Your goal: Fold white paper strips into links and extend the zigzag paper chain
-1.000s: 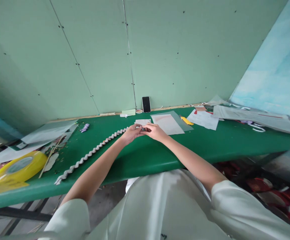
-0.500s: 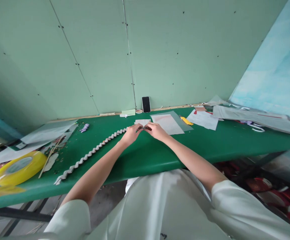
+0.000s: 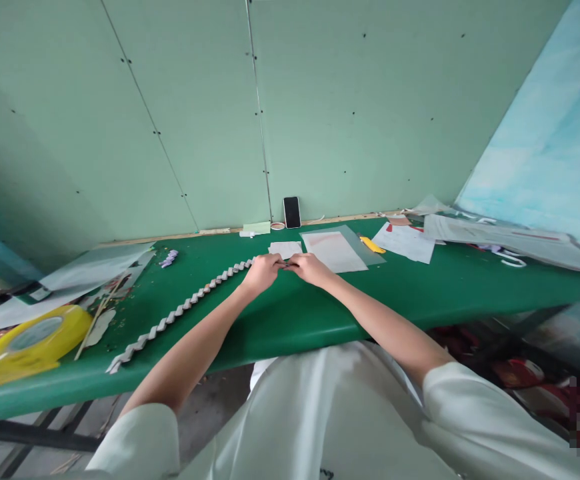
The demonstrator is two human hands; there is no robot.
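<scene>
A long zigzag strip of folded paper [image 3: 176,312] runs diagonally over the green tabletop, its far end reaching my left hand [image 3: 264,273]. My left hand is closed, fingers pinched together. Facing it, my right hand [image 3: 309,268] is closed too, its fingertips almost touching the left ones. Between the fingertips shows a small dark sliver, too small to make out. Just behind the hands lies a small white paper [image 3: 286,249]. Right of that, a larger white sheet [image 3: 334,251] rests on a translucent sheet.
A phone [image 3: 292,212] leans against the green wall. Yellow tape [image 3: 73,328], thin sticks [image 3: 99,319] and papers lie at the left. On the right are a yellow object [image 3: 373,245], a torn white paper [image 3: 405,242] and a pile of sheets [image 3: 520,241].
Both hands have come slightly nearer, showing more of the small white paper behind them. They stay pinched close together. The camera view has shifted slightly.
</scene>
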